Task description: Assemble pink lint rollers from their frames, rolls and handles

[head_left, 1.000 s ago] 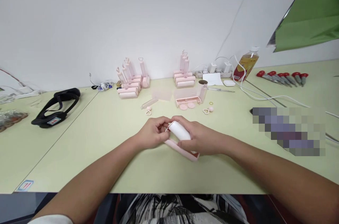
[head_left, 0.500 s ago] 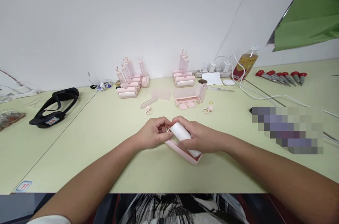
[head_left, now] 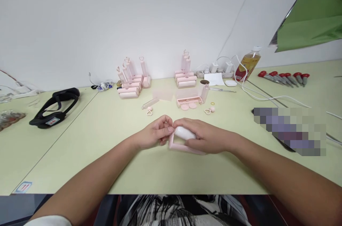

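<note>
My right hand (head_left: 201, 135) is wrapped round a white roll (head_left: 185, 133), fingertips over its left end. Below the roll lies a pink frame (head_left: 184, 148), partly hidden under the same hand. My left hand (head_left: 157, 132) pinches at the frame's upper left corner, against the roll's end; what lies between its fingertips is too small to make out. Beyond the hands are an open pink case (head_left: 189, 101), two heart-shaped rings with balls (head_left: 149, 111) and a clear pink tube (head_left: 150, 103).
Pink roller sets (head_left: 129, 90) stand by the wall at left, others (head_left: 186, 80) at centre. A tilted bottle (head_left: 248, 65), white cables, red-capped tubes (head_left: 284, 77) and a blurred dark object (head_left: 288, 131) lie right. A black headset (head_left: 55, 108) is left.
The pink frame and white roll have turned, their right ends swinging away from me to lie nearly level. My right hand now covers more of them.
</note>
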Motion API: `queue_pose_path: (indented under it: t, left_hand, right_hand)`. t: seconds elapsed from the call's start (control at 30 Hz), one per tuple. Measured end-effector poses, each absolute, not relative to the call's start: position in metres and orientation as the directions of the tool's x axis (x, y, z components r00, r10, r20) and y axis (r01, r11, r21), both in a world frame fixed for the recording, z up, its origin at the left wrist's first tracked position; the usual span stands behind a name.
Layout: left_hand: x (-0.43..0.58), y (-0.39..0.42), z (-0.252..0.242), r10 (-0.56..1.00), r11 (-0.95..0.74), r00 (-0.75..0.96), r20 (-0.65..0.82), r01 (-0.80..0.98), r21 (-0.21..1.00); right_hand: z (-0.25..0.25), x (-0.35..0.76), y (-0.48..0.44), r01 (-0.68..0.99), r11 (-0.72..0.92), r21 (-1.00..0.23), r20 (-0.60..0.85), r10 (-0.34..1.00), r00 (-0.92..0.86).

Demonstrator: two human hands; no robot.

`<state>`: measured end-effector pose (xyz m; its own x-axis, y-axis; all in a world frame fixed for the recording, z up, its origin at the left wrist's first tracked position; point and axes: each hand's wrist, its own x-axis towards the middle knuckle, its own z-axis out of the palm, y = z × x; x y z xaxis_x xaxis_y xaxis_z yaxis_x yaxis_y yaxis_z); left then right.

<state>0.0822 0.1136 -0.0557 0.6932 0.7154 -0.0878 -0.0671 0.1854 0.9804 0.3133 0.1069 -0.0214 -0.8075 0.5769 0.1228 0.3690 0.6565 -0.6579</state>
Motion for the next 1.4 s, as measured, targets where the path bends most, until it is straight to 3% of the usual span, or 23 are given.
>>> queue_pose_path:
  t: [0.17, 0.5, 0.9, 1.13, 1.4]
  left_hand:
    - [0.087, 0.112, -0.051, 0.711, 0.336, 0.678, -0.188, -0.092, 0.937]
    - [0.09, 0.116, -0.056, 0.764, 0.422, 0.576, -0.292, -0.104, 0.9]
    - [0.084, 0.12, -0.061, 0.715, 0.432, 0.657, -0.24, -0.145, 0.89]
    - [0.08, 0.119, -0.054, 0.611, 0.563, 0.673, -0.417, 0.0, 0.826]
    - [0.077, 0.12, -0.055, 0.579, 0.537, 0.675, -0.458, 0.107, 0.837]
  right_hand:
    - [-0.031, 0.309, 0.108, 0.325, 0.698, -0.638, 0.164, 0.536, -0.828]
    - [-0.033, 0.305, 0.109, 0.305, 0.723, -0.62, 0.189, 0.514, -0.837]
    - [-0.03, 0.306, 0.109, 0.375, 0.659, -0.653, 0.121, 0.578, -0.807]
    - [-0.032, 0.307, 0.11, 0.358, 0.668, -0.653, 0.146, 0.574, -0.806]
    - [-0.039, 0.306, 0.115, 0.35, 0.709, -0.613, 0.172, 0.551, -0.816]
